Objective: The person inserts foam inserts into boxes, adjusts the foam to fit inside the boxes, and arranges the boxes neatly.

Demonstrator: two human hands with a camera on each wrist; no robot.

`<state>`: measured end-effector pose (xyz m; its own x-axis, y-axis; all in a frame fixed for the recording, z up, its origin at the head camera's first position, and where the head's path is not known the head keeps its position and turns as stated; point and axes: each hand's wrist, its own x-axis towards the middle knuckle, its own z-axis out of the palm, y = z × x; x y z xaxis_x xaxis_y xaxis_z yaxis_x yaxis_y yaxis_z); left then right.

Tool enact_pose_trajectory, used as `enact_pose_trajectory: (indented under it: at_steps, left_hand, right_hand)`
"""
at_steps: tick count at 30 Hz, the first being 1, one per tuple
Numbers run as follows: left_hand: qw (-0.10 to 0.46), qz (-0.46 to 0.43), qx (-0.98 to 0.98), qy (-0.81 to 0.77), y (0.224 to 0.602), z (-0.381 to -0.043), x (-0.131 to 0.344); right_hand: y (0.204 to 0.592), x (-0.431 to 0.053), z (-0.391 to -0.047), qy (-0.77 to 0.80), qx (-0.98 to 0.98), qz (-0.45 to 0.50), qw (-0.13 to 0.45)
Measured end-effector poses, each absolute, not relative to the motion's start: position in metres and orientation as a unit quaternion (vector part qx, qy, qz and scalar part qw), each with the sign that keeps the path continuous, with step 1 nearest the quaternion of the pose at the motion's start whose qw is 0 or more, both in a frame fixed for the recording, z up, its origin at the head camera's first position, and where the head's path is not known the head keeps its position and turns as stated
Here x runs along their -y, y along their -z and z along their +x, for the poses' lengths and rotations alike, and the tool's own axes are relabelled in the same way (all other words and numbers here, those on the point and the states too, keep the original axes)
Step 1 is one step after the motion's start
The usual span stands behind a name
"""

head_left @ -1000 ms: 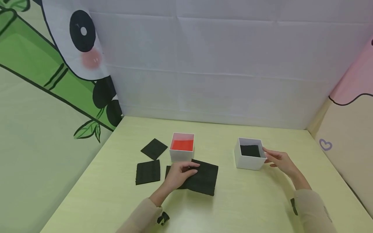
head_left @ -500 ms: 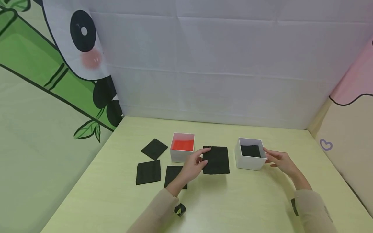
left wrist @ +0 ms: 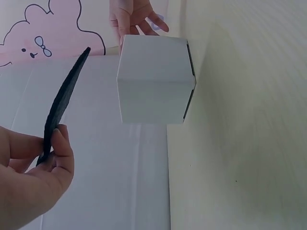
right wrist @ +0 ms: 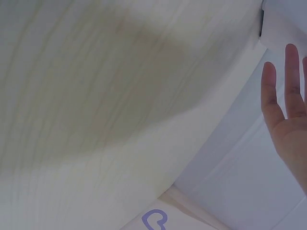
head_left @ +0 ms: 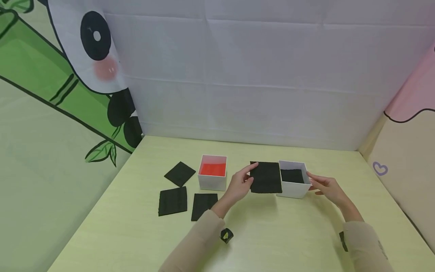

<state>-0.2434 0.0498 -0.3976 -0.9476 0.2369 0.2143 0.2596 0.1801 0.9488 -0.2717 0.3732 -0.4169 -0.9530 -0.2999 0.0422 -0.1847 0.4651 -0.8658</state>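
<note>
In the head view my left hand (head_left: pixel 239 186) pinches a square black cloth (head_left: pixel 266 177) by its left edge, thumb below and fingers above. The cloth is held flat in the air, its right edge overlapping the left side of a white open-topped box (head_left: pixel 291 189). Black cloth (head_left: pixel 292 175) lies inside that box. My right hand (head_left: pixel 327 189) rests straight fingers against the box's right side. In the left wrist view the held cloth (left wrist: pixel 64 98) appears edge-on beside the box (left wrist: pixel 154 79). The right wrist view shows the right hand's fingers (right wrist: pixel 292 91) extended.
Another white box (head_left: pixel 212 183), with red material (head_left: pixel 213 169) inside, stands to the left. Near it three black cloth squares lie flat: one turned like a diamond (head_left: pixel 180 174), one below it (head_left: pixel 172 201) and one by my left sleeve (head_left: pixel 203 206). A white backdrop (head_left: pixel 238 83) rises behind the table.
My left hand has carried the black cloth rightward and away from me, from beside the red-filled box to the right-hand box. My right hand has stayed at its box.
</note>
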Motion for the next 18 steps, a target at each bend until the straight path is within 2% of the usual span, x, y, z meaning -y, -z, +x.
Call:
enact_pose_trajectory:
  at_steps: [6,18]
  left_hand:
    - [0.044,-0.168,0.739,0.651,0.396,-0.254,-0.065]
    - [0.048,-0.139,0.748,0.647,0.397,-0.284,-0.098]
  right_hand:
    - [0.417,-0.373,-0.273,0.500,-0.852,-0.143,0.062]
    - [0.417,-0.372,-0.271,0.497,-0.854,-0.142,0.058]
